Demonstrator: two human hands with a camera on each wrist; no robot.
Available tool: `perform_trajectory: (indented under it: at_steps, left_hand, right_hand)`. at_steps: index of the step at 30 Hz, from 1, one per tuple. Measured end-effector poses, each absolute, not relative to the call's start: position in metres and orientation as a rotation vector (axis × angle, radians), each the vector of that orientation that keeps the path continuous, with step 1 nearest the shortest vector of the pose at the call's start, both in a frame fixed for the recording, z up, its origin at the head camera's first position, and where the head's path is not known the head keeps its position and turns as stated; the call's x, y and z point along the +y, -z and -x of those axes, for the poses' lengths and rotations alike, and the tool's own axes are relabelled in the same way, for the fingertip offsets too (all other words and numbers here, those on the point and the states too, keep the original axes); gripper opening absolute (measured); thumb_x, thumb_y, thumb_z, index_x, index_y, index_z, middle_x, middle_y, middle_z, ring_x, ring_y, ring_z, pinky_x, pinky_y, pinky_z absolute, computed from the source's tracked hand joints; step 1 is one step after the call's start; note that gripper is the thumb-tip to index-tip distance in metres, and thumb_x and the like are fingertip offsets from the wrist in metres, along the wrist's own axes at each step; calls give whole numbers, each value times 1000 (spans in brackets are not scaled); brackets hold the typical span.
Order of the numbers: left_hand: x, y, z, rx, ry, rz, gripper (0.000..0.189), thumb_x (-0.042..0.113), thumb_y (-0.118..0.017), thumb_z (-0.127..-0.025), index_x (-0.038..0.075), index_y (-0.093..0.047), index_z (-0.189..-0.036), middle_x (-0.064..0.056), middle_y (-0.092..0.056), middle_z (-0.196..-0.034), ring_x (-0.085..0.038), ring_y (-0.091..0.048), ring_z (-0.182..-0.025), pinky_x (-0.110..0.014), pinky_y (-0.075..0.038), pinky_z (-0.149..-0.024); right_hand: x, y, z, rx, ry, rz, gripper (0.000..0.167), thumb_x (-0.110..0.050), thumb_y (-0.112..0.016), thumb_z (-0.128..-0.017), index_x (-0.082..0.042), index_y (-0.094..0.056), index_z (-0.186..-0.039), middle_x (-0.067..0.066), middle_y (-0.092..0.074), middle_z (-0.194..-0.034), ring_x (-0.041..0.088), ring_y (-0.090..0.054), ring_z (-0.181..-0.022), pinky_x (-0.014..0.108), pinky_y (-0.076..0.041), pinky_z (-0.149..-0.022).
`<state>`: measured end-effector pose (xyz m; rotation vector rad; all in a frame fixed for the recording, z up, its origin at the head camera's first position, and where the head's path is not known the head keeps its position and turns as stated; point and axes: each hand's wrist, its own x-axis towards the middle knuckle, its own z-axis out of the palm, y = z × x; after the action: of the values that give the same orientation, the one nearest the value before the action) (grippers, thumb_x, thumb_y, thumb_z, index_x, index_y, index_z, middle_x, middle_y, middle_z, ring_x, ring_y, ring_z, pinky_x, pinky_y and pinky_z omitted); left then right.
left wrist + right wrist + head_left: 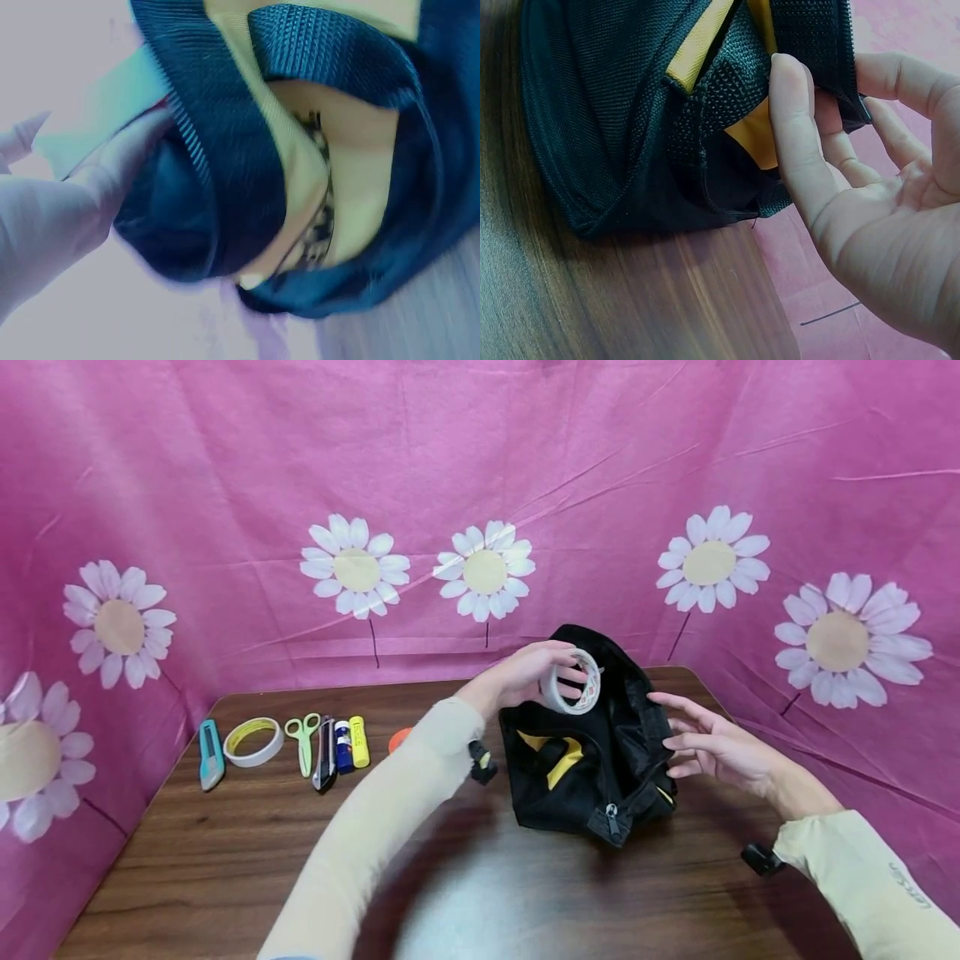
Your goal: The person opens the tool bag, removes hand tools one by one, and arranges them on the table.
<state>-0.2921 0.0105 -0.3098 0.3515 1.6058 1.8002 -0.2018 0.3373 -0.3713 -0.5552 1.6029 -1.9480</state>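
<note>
A black bag with yellow trim (551,806) stands unzipped on the right half of the table. My left hand (525,675) holds a white roll of tape (592,691) over the bag's opening, with fingers through its ring. In the left wrist view the hand (56,214) is beside the bag's black strap (232,142), and the tape is too blurred to make out well. On the bag's right side, my right hand (723,753) pinches the zippered rim (817,45) between thumb and fingers. What lies deep in the bag is hidden.
Along the wooden table's (247,860) left side lie a teal cutter (212,756), another tape roll (255,759), green scissors (303,743), a dark cutter (325,756), a blue glue stick (343,747) and a yellow one (359,742). An orange item (399,739) is partly covered by my left arm.
</note>
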Motion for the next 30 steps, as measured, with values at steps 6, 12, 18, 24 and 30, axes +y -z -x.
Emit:
perform_trajectory:
  at_steps: [6, 12, 18, 24, 30]
  left_hand:
    - [-43, 315, 271, 1488, -1913, -388, 29, 20, -45, -107, 9, -55, -132, -24, -60, -136, -45, -56, -125, -49, -58, -86]
    - [-89, 340, 254, 1467, -2058, -336, 36, 20, -42, -106, 6, -53, -137, -26, -57, -139, -46, -55, -126, -52, -57, -89]
    - [-114, 377, 244, 1354, -2260, -155, 31, 15, -40, -107, 5, -52, -133, -19, -66, -129, -35, -63, -119, -53, -54, -96]
    - [-125, 410, 239, 1444, -2278, 10, 35, 12, -42, -106, 2, -47, -139, -10, -66, -117, -34, -64, -117, -59, -50, -98]
    - [-133, 428, 239, 1625, -2133, 132, 42, 8, -48, -102, 2, -39, -143, -9, -59, -115, -26, -67, -100, -49, -57, -88]
  right_hand:
    - [338, 374, 202, 1629, 1943, 565, 69, 12, -37, -104, -22, -20, -162, 4, -53, -128, 16, -66, -98, 43, -61, -82]
    - [337, 376, 201, 1668, 1924, 558, 69, 10, -39, -104, -22, -20, -162, 0, -43, -143, 15, -66, -99, 45, -60, -83]
    - [339, 378, 201, 1631, 1925, 563, 69, 11, -36, -105, -22, -17, -163, 2, -48, -141, 15, -63, -101, 46, -60, -84]
    - [339, 379, 204, 1564, 1940, 588, 69, 12, -32, -105, -20, -14, -163, 6, -53, -136, 17, -66, -103, 46, -60, -85]
    - [339, 376, 208, 1559, 1925, 599, 67, 11, -30, -106, -19, -14, -163, 6, -54, -136, 18, -67, -103, 45, -60, -85]
